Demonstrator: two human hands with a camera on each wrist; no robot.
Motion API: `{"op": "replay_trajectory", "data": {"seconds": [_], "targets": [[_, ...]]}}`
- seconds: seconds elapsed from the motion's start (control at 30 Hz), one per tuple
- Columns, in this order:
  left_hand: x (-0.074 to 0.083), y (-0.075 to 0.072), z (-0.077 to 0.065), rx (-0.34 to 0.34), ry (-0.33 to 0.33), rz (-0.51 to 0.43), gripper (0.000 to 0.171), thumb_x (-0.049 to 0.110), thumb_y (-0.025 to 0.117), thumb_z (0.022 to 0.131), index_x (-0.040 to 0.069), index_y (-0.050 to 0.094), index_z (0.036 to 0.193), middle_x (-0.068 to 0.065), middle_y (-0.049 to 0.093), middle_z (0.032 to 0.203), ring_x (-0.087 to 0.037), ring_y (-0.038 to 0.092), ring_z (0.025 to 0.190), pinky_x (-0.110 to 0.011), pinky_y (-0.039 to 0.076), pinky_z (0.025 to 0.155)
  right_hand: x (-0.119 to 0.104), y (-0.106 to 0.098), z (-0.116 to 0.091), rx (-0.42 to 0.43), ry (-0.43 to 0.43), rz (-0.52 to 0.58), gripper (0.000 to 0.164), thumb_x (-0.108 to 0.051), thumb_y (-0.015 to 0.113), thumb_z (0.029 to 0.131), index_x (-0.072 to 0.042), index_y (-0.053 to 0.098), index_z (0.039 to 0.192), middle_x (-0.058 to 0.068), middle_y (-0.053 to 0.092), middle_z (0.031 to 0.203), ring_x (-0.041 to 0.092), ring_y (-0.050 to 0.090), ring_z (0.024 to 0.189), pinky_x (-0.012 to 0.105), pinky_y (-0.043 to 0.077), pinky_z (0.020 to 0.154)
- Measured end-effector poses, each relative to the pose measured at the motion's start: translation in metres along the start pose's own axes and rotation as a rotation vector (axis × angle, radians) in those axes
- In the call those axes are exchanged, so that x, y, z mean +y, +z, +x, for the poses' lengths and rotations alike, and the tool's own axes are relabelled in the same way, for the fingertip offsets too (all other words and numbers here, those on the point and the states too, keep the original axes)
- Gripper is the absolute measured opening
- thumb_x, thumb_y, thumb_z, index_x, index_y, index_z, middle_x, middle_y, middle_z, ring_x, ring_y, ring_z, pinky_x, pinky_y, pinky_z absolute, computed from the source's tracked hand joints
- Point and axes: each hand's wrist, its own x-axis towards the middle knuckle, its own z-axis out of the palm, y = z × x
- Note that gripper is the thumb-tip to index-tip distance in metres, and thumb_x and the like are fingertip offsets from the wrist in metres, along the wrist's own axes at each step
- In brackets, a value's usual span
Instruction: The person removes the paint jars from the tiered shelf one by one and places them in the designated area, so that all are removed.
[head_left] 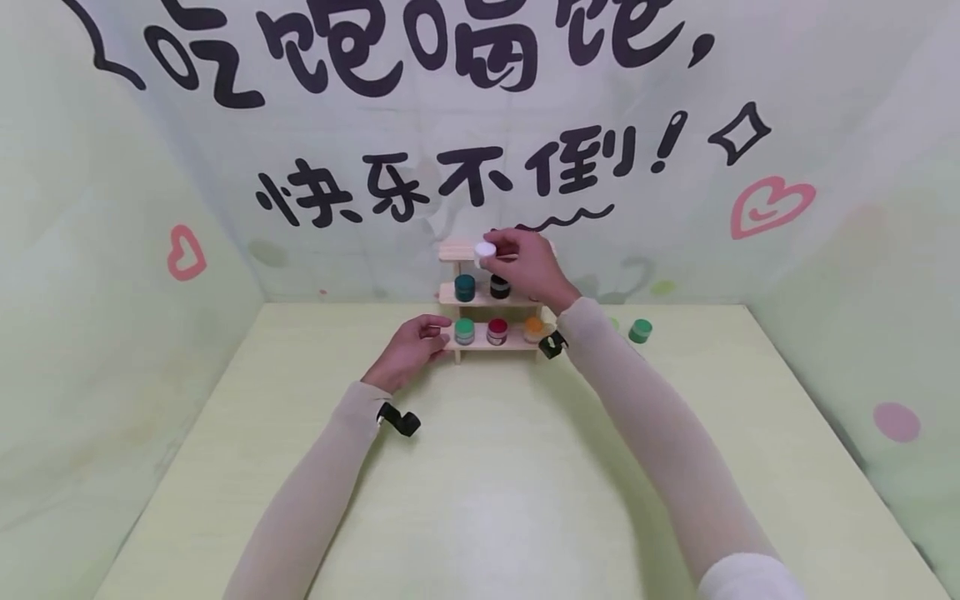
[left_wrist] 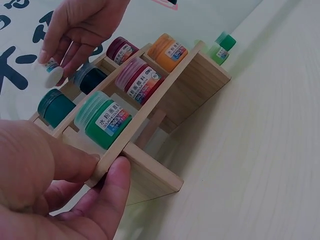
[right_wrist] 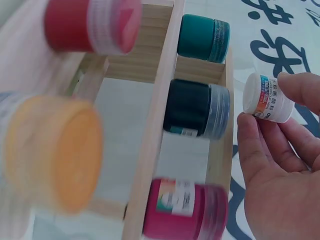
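Note:
My right hand (head_left: 525, 262) pinches a small white paint jar (right_wrist: 267, 97) between thumb and fingers, held up by the top tier of a stepped wooden rack (head_left: 498, 346). In the left wrist view, the thumb and fingers of my left hand (left_wrist: 60, 185) grip the left end of the rack's lowest tier. Along that tier stand a green jar (head_left: 465, 332), a red jar (head_left: 497, 332) and an orange jar (head_left: 534, 330). The middle tier bears a teal jar (head_left: 465, 287), a near-black jar (head_left: 499, 287) and a magenta jar (right_wrist: 185, 210), mostly hidden by my right hand in the head view.
On the table (head_left: 465, 500), right of the rack, stands a green jar (head_left: 641, 331), with a light green jar (head_left: 614, 323) partly hidden beside my right sleeve. A fabric backdrop (head_left: 360, 258) with black lettering rises close behind the rack.

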Motion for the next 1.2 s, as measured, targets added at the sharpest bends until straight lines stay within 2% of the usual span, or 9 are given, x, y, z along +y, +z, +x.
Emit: {"op": "replay_trajectory", "data": {"seconds": [0.27, 0.4, 0.53, 0.67, 0.87, 1.07, 1.2], "targets": [[-0.001, 0.002, -0.003, 0.025, 0.002, -0.013, 0.033, 0.006, 0.059, 0.107, 0.006, 0.060, 0.140, -0.013, 0.053, 0.125, -0.021, 0.058, 0.109, -0.036, 0.061, 0.104, 0.014, -0.016, -0.023, 0.007, -0.021, 0.066, 0.039, -0.020, 0.079, 0.095, -0.010, 0.072, 0.133, 0.009, 0.074, 0.124, 0.023, 0.073, 0.111, 0.038, 0.062, 0.102], [-0.003, 0.006, -0.001, 0.038, 0.005, -0.035, 0.033, 0.008, 0.059, 0.108, 0.007, 0.060, 0.141, -0.013, 0.055, 0.125, -0.021, 0.059, 0.110, -0.035, 0.061, 0.104, 0.019, -0.027, -0.035, 0.013, -0.006, 0.085, 0.040, -0.020, 0.078, 0.096, -0.012, 0.071, 0.135, 0.009, 0.073, 0.126, 0.023, 0.072, 0.111, 0.034, 0.064, 0.093], [-0.002, 0.009, 0.001, 0.055, 0.012, -0.056, 0.033, 0.008, 0.061, 0.107, 0.006, 0.061, 0.140, -0.013, 0.055, 0.122, -0.021, 0.059, 0.108, -0.036, 0.061, 0.103, 0.025, -0.037, -0.046, 0.011, -0.003, 0.115, 0.042, -0.018, 0.078, 0.097, -0.011, 0.069, 0.137, 0.011, 0.071, 0.128, 0.026, 0.071, 0.112, 0.034, 0.067, 0.084], [-0.002, 0.010, 0.001, 0.060, 0.012, -0.062, 0.033, 0.007, 0.061, 0.107, 0.005, 0.061, 0.139, -0.012, 0.055, 0.120, -0.021, 0.058, 0.108, -0.035, 0.062, 0.102, 0.033, -0.043, -0.057, 0.018, -0.013, 0.126, 0.041, -0.017, 0.078, 0.097, -0.006, 0.069, 0.136, 0.015, 0.071, 0.128, 0.031, 0.072, 0.114, 0.028, 0.066, 0.085], [-0.004, 0.011, 0.002, 0.068, 0.014, -0.056, 0.032, 0.007, 0.061, 0.107, 0.006, 0.061, 0.139, -0.013, 0.056, 0.121, -0.021, 0.059, 0.109, -0.034, 0.062, 0.103, 0.041, -0.053, -0.078, 0.043, -0.008, 0.135, 0.041, -0.013, 0.077, 0.097, -0.004, 0.068, 0.136, 0.017, 0.071, 0.128, 0.031, 0.071, 0.114, 0.018, 0.063, 0.087], [-0.005, 0.011, 0.002, 0.077, 0.007, -0.046, 0.033, 0.006, 0.061, 0.107, 0.006, 0.061, 0.140, -0.013, 0.055, 0.122, -0.022, 0.058, 0.110, -0.032, 0.062, 0.101, 0.050, -0.065, -0.092, 0.058, 0.021, 0.104, 0.046, -0.015, 0.076, 0.098, 0.000, 0.065, 0.140, 0.019, 0.070, 0.131, 0.024, 0.069, 0.116, 0.020, 0.061, 0.097], [-0.005, 0.010, 0.002, 0.080, 0.003, -0.037, 0.033, 0.007, 0.060, 0.107, 0.007, 0.062, 0.140, -0.013, 0.054, 0.125, -0.022, 0.057, 0.112, -0.031, 0.062, 0.100, 0.057, -0.072, -0.097, 0.066, 0.033, 0.083, 0.047, -0.017, 0.076, 0.099, -0.002, 0.065, 0.141, 0.018, 0.070, 0.133, 0.024, 0.069, 0.116, 0.018, 0.060, 0.097]]}}
